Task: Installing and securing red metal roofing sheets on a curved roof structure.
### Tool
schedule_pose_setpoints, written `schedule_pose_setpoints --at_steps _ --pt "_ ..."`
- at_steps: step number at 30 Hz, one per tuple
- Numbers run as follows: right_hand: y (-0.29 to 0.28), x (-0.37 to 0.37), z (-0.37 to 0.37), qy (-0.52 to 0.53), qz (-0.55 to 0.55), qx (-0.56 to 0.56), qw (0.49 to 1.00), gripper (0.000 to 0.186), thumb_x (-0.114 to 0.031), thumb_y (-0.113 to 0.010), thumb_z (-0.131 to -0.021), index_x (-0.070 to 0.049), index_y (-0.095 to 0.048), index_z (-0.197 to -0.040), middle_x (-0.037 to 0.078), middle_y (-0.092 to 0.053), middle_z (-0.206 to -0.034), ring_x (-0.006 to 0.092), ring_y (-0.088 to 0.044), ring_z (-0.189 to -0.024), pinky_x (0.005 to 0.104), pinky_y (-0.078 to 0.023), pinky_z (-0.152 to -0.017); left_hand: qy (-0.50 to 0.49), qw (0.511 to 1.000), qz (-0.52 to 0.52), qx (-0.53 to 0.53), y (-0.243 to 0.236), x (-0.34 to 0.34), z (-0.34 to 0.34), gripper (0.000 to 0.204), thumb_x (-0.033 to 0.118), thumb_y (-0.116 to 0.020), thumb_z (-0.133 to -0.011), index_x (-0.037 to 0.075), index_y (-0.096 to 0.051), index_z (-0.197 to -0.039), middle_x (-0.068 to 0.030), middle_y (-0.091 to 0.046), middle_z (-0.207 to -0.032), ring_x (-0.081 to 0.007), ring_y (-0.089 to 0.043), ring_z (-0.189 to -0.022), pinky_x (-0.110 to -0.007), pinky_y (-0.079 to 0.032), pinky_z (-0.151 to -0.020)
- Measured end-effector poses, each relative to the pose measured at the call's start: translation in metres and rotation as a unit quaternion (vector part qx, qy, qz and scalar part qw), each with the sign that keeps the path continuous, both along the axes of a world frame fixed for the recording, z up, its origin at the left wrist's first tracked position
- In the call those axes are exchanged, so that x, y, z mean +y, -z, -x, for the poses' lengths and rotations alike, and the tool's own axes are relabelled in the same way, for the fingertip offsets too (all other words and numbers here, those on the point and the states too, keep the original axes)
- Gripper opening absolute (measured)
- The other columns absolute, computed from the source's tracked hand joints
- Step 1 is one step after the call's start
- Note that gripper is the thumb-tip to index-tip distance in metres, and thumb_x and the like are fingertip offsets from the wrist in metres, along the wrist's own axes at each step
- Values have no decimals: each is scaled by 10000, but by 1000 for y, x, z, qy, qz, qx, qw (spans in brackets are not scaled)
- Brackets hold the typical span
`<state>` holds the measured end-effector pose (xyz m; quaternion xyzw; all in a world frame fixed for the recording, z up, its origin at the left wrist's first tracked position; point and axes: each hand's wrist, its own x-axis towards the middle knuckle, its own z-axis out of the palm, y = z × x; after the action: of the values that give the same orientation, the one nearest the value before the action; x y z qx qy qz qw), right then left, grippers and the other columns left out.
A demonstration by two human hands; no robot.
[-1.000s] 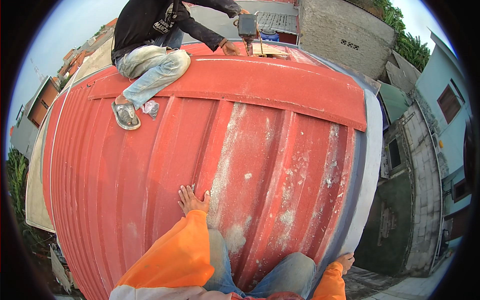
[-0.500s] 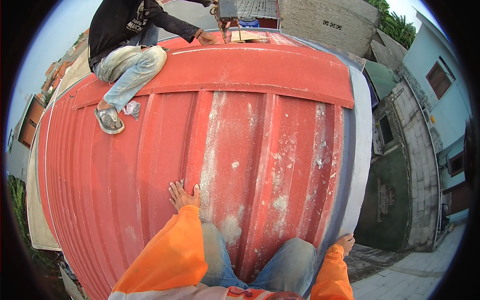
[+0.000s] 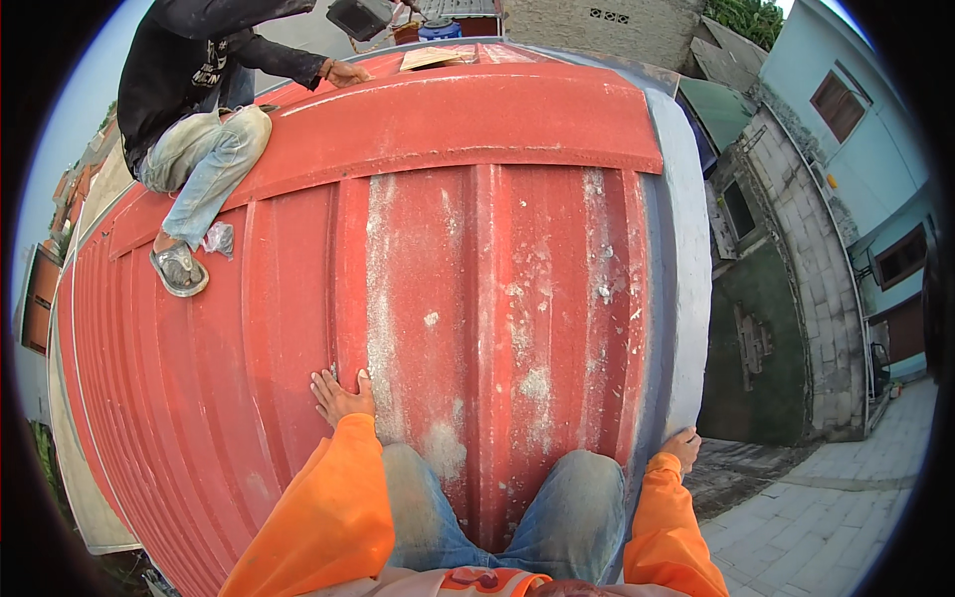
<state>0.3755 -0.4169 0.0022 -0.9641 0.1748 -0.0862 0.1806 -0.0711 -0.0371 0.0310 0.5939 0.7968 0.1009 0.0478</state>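
Under me lies a red corrugated metal roof point(image 3: 423, 298), scuffed with white patches. My left hand point(image 3: 343, 399) is pressed flat on it, fingers spread, beside a raised rib. On the other side, my right hand point(image 3: 682, 447) grips the outer edge of a pale wall top point(image 3: 686, 298) that borders the roof, its fingers curled over the rim. Across the roof's top runs a red ridge cap point(image 3: 458, 119). A co-worker in a dark shirt point(image 3: 184, 85) sits at its left end, one hand point(image 3: 345, 73) at the cap and a power drill point(image 3: 360, 17) raised beyond it.
To the right the wall drops to a paved yard point(image 3: 826, 527) far below, next to a grey block wall point(image 3: 811, 229) and a light blue house point(image 3: 841, 80). A crumpled plastic bag point(image 3: 218, 239) lies by the co-worker's sandal. A blue container point(image 3: 439, 30) stands beyond the ridge.
My view has turned slightly right and up. The co-worker has lifted the drill off the ridge cap. Both my hands stay at their places.
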Motion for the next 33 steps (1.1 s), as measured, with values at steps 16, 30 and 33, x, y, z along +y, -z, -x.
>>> schedule_pose_setpoints --at_steps 16,30,33 --pt "-1 1 1 -14 -4 20 1000 532 -510 -357 -962 -95 -637 -1144 141 -673 -1118 372 -606 -1052 529 -411 -909 0 1000 10 -22 -7 -1 3 876 590 -565 -834 50 -320 -1479 -146 -230 -1573 -315 -203 -1457 -561 -238 -1140" --pt "-70 112 -8 -19 -129 -150 980 435 -341 -547 -920 -115 -556 -1292 159 -533 -1319 338 -476 -1238 486 -370 -1028 19 996 33 -75 -15 -1 16 942 611 -572 -811 -21 -315 -1461 -205 -176 -1571 -359 -130 -1466 -626 -161 -1135" --pt "-164 289 10 -362 -430 -269 782 348 -205 -514 -984 52 -535 -1218 157 -574 -1185 214 -570 -1055 348 -457 -918 42 995 29 -91 -17 1 10 954 613 -591 -802 -26 -319 -1457 -211 -178 -1568 -370 -123 -1465 -634 -153 -1133"
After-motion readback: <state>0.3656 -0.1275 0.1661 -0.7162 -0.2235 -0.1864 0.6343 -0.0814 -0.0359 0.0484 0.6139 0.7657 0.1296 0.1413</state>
